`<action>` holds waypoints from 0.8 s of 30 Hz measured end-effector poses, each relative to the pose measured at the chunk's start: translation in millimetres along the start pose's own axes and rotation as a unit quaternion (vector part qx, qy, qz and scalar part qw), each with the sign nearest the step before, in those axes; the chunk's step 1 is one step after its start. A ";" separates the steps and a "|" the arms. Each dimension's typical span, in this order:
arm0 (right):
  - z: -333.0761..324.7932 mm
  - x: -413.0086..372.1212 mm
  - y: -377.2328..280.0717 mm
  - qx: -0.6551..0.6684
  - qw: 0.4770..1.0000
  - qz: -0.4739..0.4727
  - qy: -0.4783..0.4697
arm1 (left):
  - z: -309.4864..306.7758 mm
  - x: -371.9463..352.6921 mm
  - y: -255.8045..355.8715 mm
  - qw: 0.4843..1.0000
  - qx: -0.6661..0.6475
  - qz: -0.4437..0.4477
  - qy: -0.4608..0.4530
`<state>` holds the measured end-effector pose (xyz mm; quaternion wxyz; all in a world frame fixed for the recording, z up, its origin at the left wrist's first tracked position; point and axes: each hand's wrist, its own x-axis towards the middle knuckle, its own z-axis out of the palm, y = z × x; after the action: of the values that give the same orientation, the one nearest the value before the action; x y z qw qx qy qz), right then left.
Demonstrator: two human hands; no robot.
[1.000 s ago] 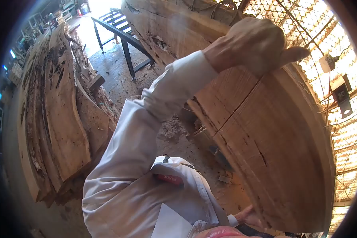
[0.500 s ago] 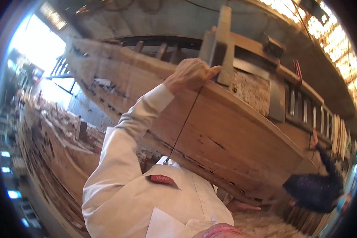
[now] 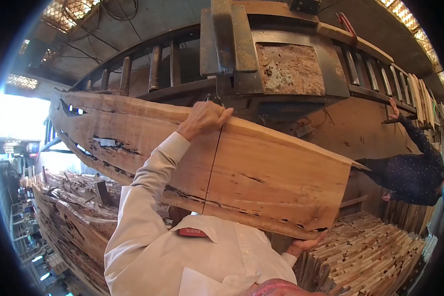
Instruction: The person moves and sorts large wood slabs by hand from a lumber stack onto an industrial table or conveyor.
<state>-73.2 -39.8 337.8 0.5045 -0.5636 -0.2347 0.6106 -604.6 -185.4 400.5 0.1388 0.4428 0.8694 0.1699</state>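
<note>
Head view, left hand: the left hand [image 3: 204,118] is clamped on the far edge of the board [image 3: 276,175], fingers curled over it, thumb pointing right.
Right hand: the right hand [image 3: 308,243] is at the near edge, by the board's right end, fingers extended; cannot tell whether it grips.
Board: broad, pale brown, lying across the front of the chest; dark cracks and gaps along the near side and left end.
Dark line: a thin dark line [image 3: 212,170] crosses the board, its far end just beside the left hand.
Red tag: the red tag [image 3: 192,232] at the shirt pocket reads "FASOL", upside down in view.
Machine: the metal machine [image 3: 227,44] and rollers [image 3: 155,68] stand beyond the far edge.
Wood stack: the stack of wood strips [image 3: 365,249] lies right of the right hand.
Co-worker: a person [image 3: 414,172] in dotted dark clothing, at right, one arm raised toward the rail.
</note>
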 end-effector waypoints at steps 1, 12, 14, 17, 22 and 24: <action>3.6 -3.1 0.2 0.006 1.000 0.015 0.000 | 14.2 0.5 -7.2 1.000 0.008 -0.003 -0.003; 9.7 41.0 41.5 0.031 0.999 0.026 0.001 | 52.0 21.4 -38.1 0.997 0.065 -0.012 -0.038; 19.7 58.2 58.8 0.078 0.995 0.057 -0.034 | 77.1 23.7 -63.0 0.989 0.137 0.042 0.018; 64.0 82.5 71.3 0.102 0.988 0.098 -0.065 | 44.0 -31.9 -53.4 0.976 0.110 0.022 0.186; 123.9 107.3 74.0 0.113 0.990 0.073 -0.044 | 30.9 -157.6 -90.5 0.899 0.046 -0.230 0.371; 123.7 138.4 94.6 0.068 0.992 -0.008 -0.109 | 27.8 -213.0 -85.0 0.799 0.001 -0.435 0.415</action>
<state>-200.9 81.0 225.9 0.5178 -0.4564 -0.2505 0.6789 -533.9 -401.4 359.1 -0.1760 -0.0949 0.9452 0.2583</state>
